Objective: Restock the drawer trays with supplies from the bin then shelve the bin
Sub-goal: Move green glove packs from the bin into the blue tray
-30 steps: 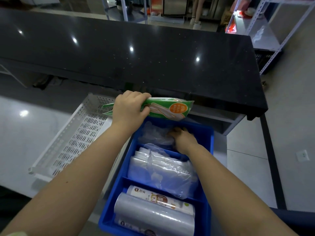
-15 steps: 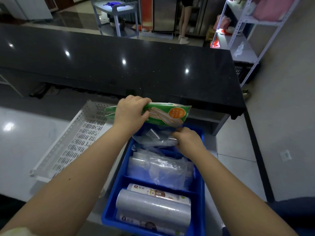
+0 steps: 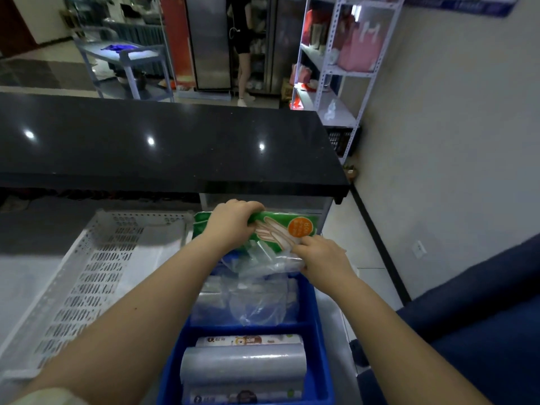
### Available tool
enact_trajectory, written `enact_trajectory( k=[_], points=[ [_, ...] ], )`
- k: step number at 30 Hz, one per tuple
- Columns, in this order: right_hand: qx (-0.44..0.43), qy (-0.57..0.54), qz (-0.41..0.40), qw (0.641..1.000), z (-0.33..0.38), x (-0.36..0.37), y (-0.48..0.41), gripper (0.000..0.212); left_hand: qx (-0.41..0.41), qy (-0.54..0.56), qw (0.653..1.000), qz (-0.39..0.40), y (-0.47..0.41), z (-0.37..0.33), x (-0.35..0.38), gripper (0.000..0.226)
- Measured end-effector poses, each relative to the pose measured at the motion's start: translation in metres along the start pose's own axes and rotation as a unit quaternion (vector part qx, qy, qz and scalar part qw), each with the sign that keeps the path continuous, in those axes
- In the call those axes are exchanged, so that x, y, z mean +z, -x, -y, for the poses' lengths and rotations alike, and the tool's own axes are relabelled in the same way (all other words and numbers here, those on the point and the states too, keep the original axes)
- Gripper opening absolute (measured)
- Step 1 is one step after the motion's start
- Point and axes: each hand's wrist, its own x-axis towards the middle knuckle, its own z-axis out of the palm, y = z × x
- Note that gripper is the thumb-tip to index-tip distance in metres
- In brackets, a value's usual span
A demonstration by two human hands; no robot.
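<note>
Black polished counter across the back, white metal rack off by the wall. Below the counter's edge, left hand curled over the top of a green packet, fingers wrapped down its far side, thumb hidden. Printed on the packet just right of those fingers: a pale glove drawing and an orange disc with white writing, too blurred to read. Right hand directly beneath that disc, fingers folded in and gripping a crumpled clear plastic bag at the far end of the blue bin. Nearer than both sets of fingers, inside the bin: more clear bags in the middle compartment, then a plain film roll beside a labelled roll; cartoon bear on the label, characters illegible. Left of the left fingers, a white perforated tray just beside the bin.
</note>
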Motion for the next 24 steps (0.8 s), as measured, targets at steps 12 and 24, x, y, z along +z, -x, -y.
enact_trajectory(
  k=[12,24],
  points=[
    [0.040,0.023,0.030,0.998,0.015,0.020,-0.003,0.026,0.011,-0.077,0.993,0.084,-0.003,0.035,0.032,0.046],
    [0.038,0.038,0.059,0.997,0.019,0.030,-0.022,0.029,-0.027,-0.013,0.993,0.112,-0.002,0.053,0.032,0.049]
  ],
)
